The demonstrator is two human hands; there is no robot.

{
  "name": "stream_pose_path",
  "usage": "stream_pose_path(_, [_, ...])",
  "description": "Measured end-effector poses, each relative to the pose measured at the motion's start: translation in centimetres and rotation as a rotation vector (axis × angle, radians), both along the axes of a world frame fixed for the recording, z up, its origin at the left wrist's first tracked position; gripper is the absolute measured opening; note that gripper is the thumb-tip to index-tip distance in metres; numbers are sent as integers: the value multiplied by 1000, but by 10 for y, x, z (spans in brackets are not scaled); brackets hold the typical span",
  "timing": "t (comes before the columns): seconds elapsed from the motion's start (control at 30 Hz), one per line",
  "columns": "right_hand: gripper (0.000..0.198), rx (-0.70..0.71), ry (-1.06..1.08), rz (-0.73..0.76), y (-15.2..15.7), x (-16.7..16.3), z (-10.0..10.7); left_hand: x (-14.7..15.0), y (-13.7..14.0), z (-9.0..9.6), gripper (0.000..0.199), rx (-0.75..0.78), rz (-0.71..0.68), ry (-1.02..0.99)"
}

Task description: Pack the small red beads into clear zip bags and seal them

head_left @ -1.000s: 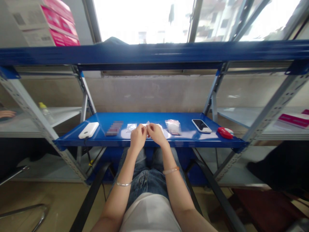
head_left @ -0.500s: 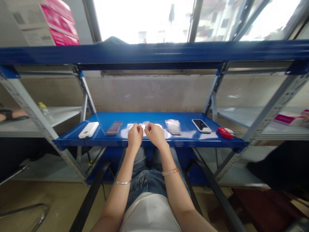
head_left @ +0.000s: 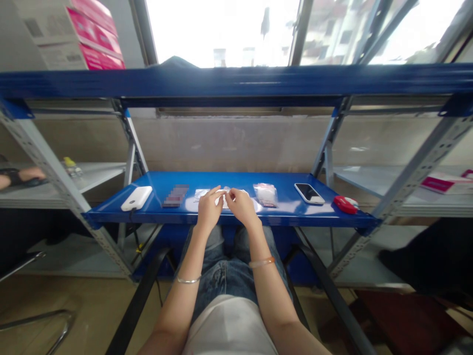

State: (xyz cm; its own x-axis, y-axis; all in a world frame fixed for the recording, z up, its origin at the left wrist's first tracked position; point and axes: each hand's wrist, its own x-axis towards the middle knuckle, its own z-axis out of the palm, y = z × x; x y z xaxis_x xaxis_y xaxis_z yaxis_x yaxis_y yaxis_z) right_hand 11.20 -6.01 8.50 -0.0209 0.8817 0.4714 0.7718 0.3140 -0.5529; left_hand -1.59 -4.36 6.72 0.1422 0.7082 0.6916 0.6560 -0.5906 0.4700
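My left hand and my right hand meet above the front of the blue shelf. Both have their fingertips pinched together, almost touching. Something small and pale shows between them, too small to name. Under and behind the hands lie white, partly shiny sheets or packets, mostly covered by the fingers. Just right of my right hand is a clear plastic bag with small reddish and white contents.
A white power bank with a cable and a blurred-out flat item lie left. On the right are a white phone and a red object. A blue beam crosses above. Another person's hand is at far left.
My left hand's fingers have stretched out and shifted toward the right hand's fingertips. The right hand has moved slightly right. Objects on the shelf stay in place.
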Motion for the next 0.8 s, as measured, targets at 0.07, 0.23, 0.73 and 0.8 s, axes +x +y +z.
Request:
stream_pose_path(0.07, [21,1,-6,36,2,0,-2,-2,-1,1,29,-19,6,77])
stream_pose_path(0.23, [18,-25,97,135,8,3,-6,-6,-1,1,37,-17,82,161])
stream_pose_path(0.73, [42,-813,1191,523,23,7,-9,-5,-3,4,44,95,137,191])
stream_pose_path(0.8, [44,-885,1294,574,25,3,-9,-4,-2,4,46,102,94,207])
